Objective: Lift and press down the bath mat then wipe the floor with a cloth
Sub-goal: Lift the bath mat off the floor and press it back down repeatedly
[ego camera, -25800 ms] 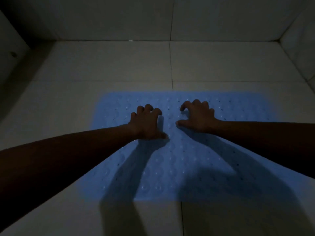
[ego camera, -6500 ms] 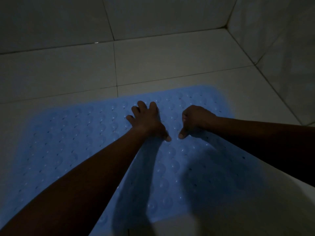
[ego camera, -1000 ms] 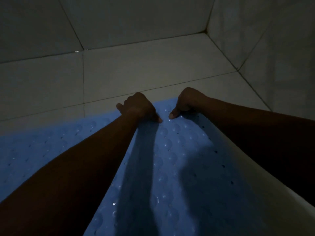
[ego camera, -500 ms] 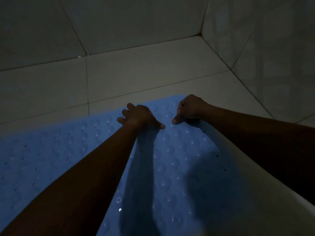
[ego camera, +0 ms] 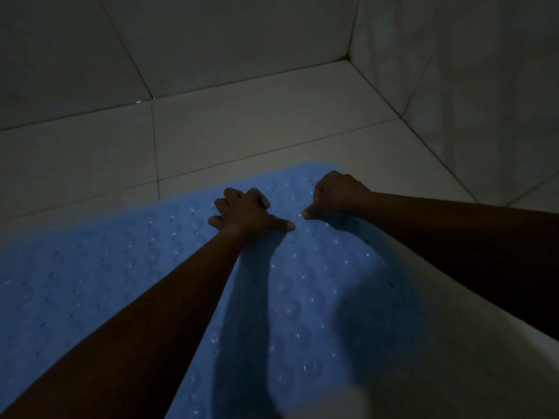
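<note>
A light blue bath mat (ego camera: pixel 127 267) with round bumps and small holes lies flat on the pale tiled floor (ego camera: pixel 242 128). Both of my hands rest on it near its far right corner. My left hand (ego camera: pixel 245 214) presses down with its fingers apart and holds nothing. Just to its right, my right hand (ego camera: pixel 337 195) is curled into a fist, knuckles on the mat and the thumb tip touching it. My forearms cast dark shadows across the near part of the mat. No cloth is in view.
Tiled walls stand behind (ego camera: pixel 211 40) and on the right (ego camera: pixel 484 86), meeting in a corner (ego camera: pixel 351 57) at the far right. Bare floor runs between the mat's far edge and the back wall. The light is very dim.
A second ago both hands sat curled at the mat's far edge. Now more mat shows beyond them, it lies flat, and my left fingers have spread out.
</note>
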`<state>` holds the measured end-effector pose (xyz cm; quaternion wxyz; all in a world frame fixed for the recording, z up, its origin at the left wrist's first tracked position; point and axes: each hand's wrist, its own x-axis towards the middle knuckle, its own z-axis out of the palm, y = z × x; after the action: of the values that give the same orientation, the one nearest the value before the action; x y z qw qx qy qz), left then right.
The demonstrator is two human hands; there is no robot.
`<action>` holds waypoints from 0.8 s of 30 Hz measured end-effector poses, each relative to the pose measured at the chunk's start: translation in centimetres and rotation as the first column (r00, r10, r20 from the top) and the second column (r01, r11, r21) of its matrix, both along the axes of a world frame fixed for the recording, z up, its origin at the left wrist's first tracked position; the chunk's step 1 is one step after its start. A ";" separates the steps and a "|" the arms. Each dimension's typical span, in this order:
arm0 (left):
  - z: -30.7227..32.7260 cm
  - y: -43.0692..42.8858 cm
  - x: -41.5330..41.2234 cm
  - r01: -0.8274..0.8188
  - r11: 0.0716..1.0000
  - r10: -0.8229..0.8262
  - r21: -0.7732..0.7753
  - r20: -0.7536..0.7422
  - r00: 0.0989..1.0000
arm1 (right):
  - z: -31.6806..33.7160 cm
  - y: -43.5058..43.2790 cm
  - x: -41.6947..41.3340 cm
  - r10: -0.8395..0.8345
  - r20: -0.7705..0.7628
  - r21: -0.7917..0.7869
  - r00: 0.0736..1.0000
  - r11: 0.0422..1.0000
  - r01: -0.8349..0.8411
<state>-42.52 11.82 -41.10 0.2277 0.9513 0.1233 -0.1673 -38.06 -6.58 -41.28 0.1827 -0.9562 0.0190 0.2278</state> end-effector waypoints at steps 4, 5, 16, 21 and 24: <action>-0.1 0.2 -1.2 0.016 1.000 -0.016 -0.003 0.025 1.000 | 0.6 -1.3 -2.4 0.025 -0.038 0.069 0.999 0.997 -0.023; 0.1 0.0 -1.3 0.002 1.000 -0.002 -0.001 0.023 1.000 | 0.5 -1.3 -2.6 0.016 -0.027 0.078 1.000 0.997 -0.014; 0.2 -1.6 -0.5 0.028 0.995 -0.027 0.092 -0.014 1.000 | 0.3 1.0 0.0 -0.061 -0.152 -0.122 0.987 0.992 0.042; 0.5 -1.7 -1.4 0.032 0.999 -0.033 0.044 0.014 0.999 | 0.6 0.3 -1.9 -0.057 -0.064 -0.114 0.996 0.992 0.050; -0.1 -1.2 -2.7 0.114 0.993 -0.114 0.000 0.010 0.993 | 0.7 -0.7 -3.5 0.024 -0.075 -0.083 0.997 0.996 -0.030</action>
<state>-45.18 10.61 -41.18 0.2186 0.9576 0.0676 -0.1751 -41.59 -7.27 -40.62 0.1382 -0.9542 0.0224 0.2644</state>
